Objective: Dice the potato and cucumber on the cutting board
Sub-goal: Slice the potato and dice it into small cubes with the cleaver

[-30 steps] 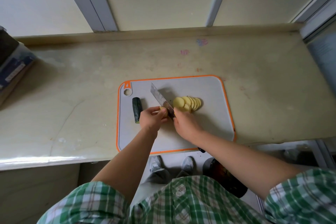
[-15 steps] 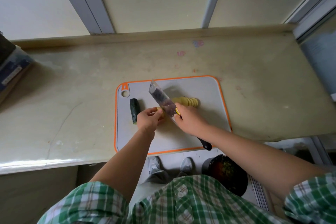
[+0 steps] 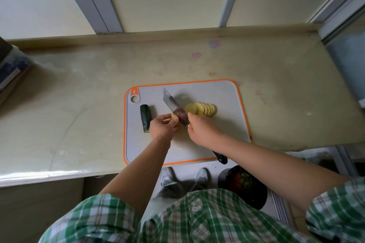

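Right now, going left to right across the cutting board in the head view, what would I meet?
The cucumber → left hand holding the potato end → knife → fanned potato slices. The right hand overlaps the slices, so it is left out.

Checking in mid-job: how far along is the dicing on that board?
Done: a fanned row of potato slices lies on the cutting board. In hand: the left hand pinches the potato end, and the right hand holds the knife at it. Left: dicing the slices and the cucumber piece.
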Demonstrator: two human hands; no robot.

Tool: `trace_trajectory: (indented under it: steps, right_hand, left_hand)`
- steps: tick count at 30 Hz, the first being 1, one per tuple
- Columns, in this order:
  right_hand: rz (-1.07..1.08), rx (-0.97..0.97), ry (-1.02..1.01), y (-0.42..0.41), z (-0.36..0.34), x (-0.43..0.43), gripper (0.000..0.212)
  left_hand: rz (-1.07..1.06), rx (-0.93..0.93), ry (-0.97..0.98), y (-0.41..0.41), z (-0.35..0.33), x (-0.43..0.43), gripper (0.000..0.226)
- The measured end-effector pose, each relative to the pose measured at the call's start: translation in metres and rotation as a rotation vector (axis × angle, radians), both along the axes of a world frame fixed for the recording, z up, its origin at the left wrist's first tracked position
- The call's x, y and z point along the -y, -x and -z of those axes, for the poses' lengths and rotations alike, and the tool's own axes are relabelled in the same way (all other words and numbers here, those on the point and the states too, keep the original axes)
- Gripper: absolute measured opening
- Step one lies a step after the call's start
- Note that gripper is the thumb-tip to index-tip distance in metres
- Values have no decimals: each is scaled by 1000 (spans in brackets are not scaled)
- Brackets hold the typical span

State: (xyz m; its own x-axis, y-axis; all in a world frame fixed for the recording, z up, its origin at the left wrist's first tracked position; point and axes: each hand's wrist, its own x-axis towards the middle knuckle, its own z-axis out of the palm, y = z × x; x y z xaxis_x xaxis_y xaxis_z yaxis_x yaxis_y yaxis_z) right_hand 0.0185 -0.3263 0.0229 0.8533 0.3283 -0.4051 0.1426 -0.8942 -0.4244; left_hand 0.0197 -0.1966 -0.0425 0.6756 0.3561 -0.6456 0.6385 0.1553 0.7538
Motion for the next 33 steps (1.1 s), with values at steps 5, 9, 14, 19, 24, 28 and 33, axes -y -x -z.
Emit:
trace_trajectory:
  steps: [5, 9, 14, 19, 24, 28, 33]
  right_hand:
    - [33, 21, 8, -4, 19, -10, 13]
    - [135, 5, -60, 4, 36, -14, 11]
    - [154, 64, -102, 5, 42, -8, 14]
    - [124, 29, -104, 3, 39, -7, 11]
    - [148, 63, -118, -7, 23, -2, 8]
    - [157, 73, -130, -8, 6, 5, 11]
    - [81, 16, -109, 0, -6, 5, 8]
  left_hand:
    - [6, -7, 18, 1, 1, -2, 31]
    - [25, 0, 47, 1, 1, -4, 30]
    - [57, 23, 77, 3, -2, -7, 19]
    - [49, -1, 74, 2, -5, -5, 23]
    - [59, 2, 46, 0, -5, -5, 28]
    - [66, -5, 15, -1, -3, -4, 31]
    - [62, 10, -18, 0, -4, -2, 26]
